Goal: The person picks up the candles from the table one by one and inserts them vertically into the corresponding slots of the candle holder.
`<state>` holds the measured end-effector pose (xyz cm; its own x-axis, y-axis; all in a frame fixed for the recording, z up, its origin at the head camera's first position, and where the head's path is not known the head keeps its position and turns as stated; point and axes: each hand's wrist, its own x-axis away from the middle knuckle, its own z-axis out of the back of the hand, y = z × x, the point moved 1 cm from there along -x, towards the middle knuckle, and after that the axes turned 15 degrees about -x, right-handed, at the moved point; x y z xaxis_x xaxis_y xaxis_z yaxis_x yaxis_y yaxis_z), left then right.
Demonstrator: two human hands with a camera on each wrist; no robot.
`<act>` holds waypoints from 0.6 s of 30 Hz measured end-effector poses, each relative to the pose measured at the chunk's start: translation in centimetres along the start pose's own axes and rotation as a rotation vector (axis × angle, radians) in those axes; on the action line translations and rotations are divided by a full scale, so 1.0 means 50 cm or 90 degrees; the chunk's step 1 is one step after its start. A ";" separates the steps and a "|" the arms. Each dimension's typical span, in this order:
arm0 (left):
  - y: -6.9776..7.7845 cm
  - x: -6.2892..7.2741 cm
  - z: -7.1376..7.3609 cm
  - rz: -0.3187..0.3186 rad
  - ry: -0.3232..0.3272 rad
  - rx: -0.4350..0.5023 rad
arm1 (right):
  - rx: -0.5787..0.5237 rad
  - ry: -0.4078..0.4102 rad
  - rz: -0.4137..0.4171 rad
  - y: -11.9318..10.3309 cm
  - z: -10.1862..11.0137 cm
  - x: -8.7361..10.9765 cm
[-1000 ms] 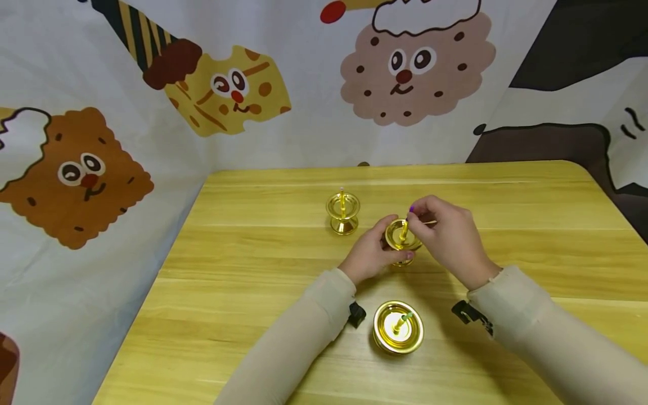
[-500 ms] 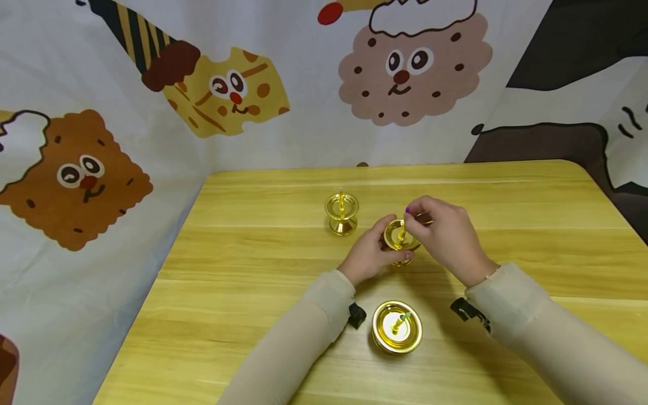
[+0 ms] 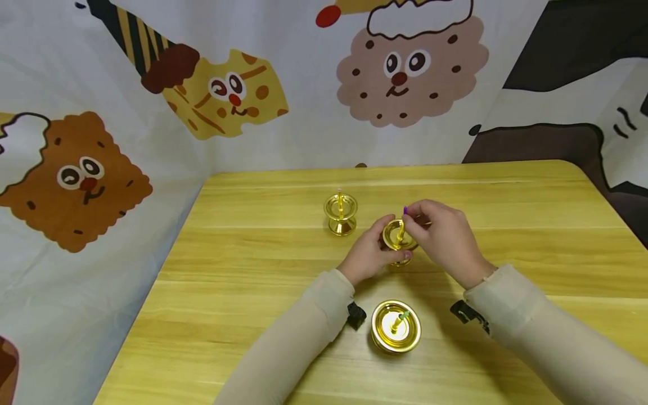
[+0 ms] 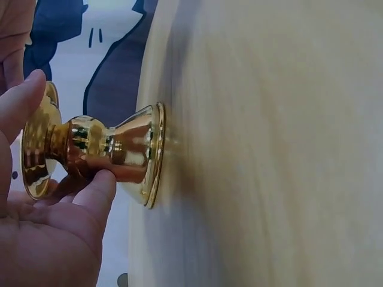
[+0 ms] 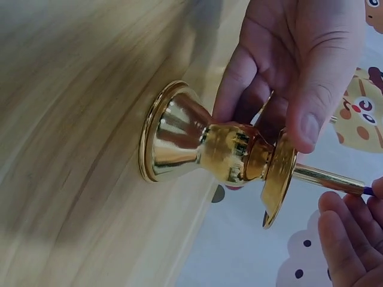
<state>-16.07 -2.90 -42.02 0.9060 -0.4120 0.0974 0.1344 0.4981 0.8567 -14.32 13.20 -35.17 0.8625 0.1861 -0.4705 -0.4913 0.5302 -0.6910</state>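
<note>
My left hand (image 3: 372, 253) grips a gold candle holder (image 4: 128, 143) by its dish and stem, its flared foot down at the wooden table. In the right wrist view a slim gold tube (image 5: 326, 178) rises from the middle of the dish, with a purple tip (image 5: 367, 191) at its end. My right hand (image 3: 448, 236) pinches at that tip with thumb and fingers; the purple piece (image 3: 405, 210) shows just above the fingertips in the head view. The rest of the purple piece is hidden by the fingers and the tube.
A second gold candle holder (image 3: 341, 219) stands behind and left of my hands, pale-tipped. Nearer me is a third gold holder (image 3: 395, 327) with a green-tipped tube, between my forearms. A cartoon-printed cloth (image 3: 304, 146) hangs along the table's back and left edges.
My right fingers have shifted slightly at the tube's top, and more of the purple piece shows above them. My left hand keeps its grip; the other two holders stay put.
</note>
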 end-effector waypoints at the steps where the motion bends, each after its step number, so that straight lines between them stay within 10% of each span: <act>1: 0.000 0.001 0.000 -0.002 0.001 0.002 | -0.001 -0.001 0.003 0.000 0.000 0.000; 18: -0.013 0.056 0.016 0.032 0.035 0.059 | 0.012 -0.030 -0.049 0.011 0.042 0.038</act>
<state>-13.96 -4.97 -41.88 0.9317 -0.3442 0.1161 0.0526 0.4441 0.8945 -12.70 15.58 -35.28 0.9029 0.1821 -0.3893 -0.4208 0.5595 -0.7141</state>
